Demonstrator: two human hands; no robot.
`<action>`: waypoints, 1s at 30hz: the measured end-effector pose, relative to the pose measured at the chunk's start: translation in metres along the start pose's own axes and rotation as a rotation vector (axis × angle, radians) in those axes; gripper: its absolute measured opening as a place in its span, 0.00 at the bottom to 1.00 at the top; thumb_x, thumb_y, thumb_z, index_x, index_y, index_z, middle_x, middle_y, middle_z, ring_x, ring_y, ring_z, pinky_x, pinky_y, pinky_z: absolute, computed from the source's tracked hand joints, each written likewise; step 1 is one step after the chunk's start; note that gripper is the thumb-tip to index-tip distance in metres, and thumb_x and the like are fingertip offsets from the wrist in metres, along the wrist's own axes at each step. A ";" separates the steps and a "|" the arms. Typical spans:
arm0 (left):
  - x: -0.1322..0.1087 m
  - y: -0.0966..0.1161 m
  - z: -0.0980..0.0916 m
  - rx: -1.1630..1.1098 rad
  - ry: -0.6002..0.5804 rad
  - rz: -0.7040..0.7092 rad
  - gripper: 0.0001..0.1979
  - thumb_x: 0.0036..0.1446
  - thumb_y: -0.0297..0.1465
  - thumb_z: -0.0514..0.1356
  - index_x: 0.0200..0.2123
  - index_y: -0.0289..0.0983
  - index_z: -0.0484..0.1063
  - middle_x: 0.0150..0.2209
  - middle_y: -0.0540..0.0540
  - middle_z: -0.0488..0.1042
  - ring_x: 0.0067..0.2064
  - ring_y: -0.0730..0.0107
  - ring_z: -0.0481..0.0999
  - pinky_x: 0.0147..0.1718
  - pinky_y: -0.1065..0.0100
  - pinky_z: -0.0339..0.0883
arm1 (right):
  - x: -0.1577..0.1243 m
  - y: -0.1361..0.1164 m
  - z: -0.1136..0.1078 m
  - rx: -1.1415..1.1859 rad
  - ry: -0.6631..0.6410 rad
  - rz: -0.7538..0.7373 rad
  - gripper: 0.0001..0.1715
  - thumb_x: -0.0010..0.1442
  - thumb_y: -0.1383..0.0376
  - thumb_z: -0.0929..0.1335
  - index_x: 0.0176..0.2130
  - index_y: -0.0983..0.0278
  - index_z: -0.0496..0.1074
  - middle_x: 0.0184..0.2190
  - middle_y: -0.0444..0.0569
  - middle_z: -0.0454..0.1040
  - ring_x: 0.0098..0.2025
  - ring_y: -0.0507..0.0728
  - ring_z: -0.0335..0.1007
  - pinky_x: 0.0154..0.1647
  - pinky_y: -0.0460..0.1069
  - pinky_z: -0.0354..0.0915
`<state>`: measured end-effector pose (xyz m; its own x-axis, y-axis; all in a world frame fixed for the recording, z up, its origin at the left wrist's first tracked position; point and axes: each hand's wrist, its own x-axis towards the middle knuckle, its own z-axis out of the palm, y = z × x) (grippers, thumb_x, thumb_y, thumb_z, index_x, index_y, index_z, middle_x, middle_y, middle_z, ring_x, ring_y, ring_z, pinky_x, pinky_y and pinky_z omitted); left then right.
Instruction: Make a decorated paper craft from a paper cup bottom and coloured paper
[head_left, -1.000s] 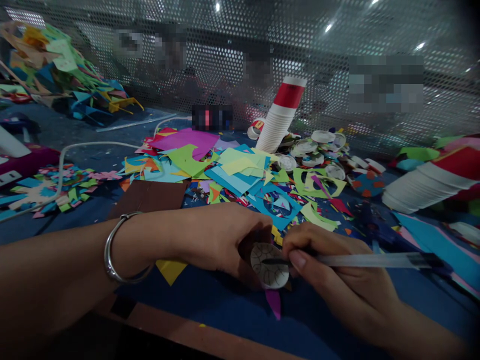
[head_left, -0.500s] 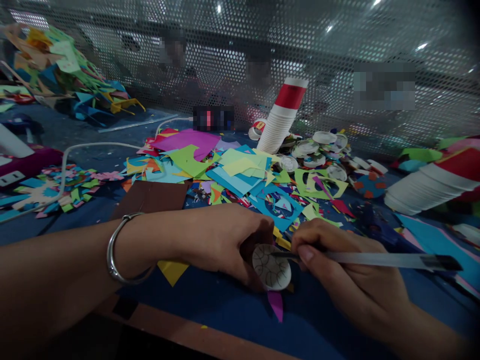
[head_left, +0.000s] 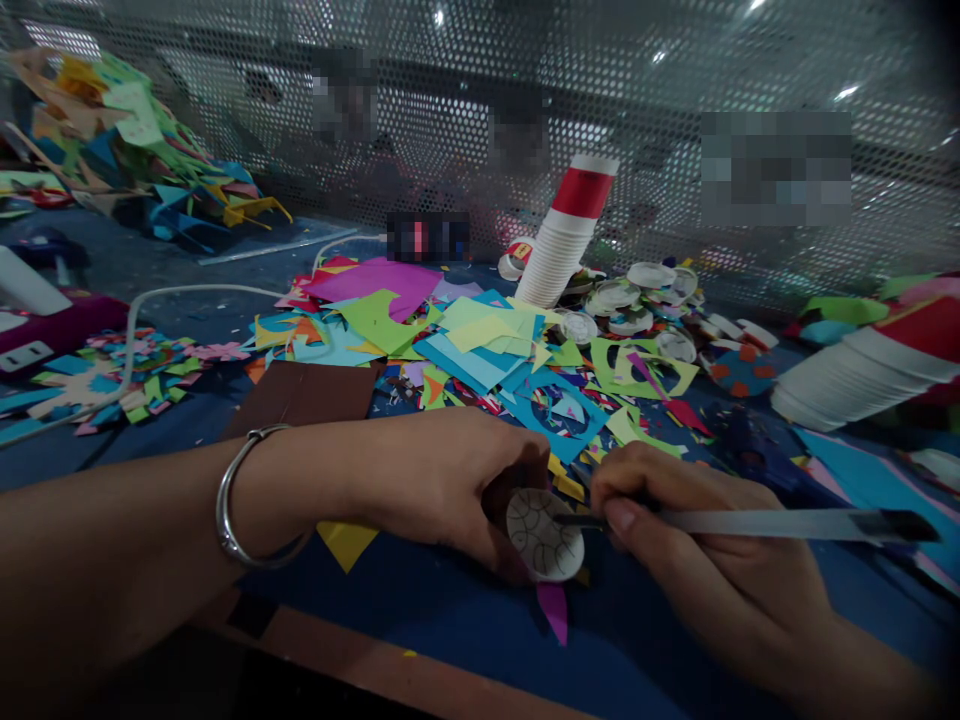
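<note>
My left hand [head_left: 450,490], a silver bangle at its wrist, is closed round what looks like a paper cup base [head_left: 544,550]. Its round white face is turned up toward me and carries dark curved lines. A pointed purple paper piece [head_left: 553,612] sticks out just below it; whether it is attached I cannot tell. My right hand [head_left: 690,540] grips a pen [head_left: 780,523] with a pale translucent barrel and a dark end. The pen's tip is at the right part of the lined face.
Paper scraps [head_left: 480,340] in many colours lie beyond my hands, with brown paper [head_left: 307,395] at left. A leaning paper cup stack [head_left: 559,240] stands by the perforated metal screen [head_left: 450,120]. Another cup stack [head_left: 855,375] lies right. A white cable [head_left: 202,290] crosses the left side.
My right hand and the pen have shifted slightly to the right, the tip moving across the lined face. My left hand and the cup base have hardly moved.
</note>
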<state>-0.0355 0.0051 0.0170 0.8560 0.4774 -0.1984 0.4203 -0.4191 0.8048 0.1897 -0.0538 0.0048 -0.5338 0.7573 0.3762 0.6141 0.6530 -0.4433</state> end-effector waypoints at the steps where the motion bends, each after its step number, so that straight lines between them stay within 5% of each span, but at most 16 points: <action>1: 0.000 0.000 0.000 -0.014 -0.005 -0.002 0.24 0.44 0.38 0.73 0.43 0.38 0.70 0.30 0.54 0.73 0.29 0.72 0.71 0.25 0.73 0.56 | 0.000 0.000 0.000 0.016 -0.001 0.004 0.11 0.64 0.73 0.60 0.33 0.60 0.64 0.25 0.40 0.68 0.24 0.49 0.65 0.24 0.45 0.58; 30: 0.000 0.001 0.000 -0.017 -0.012 -0.011 0.25 0.44 0.40 0.73 0.43 0.38 0.70 0.30 0.54 0.74 0.29 0.72 0.70 0.25 0.73 0.56 | 0.002 -0.001 0.002 0.102 -0.029 0.032 0.10 0.63 0.72 0.61 0.32 0.60 0.66 0.25 0.40 0.69 0.23 0.49 0.63 0.23 0.45 0.58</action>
<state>-0.0358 0.0049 0.0177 0.8552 0.4722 -0.2137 0.4241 -0.4005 0.8122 0.1869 -0.0535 0.0045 -0.5323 0.7765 0.3372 0.5698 0.6232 -0.5356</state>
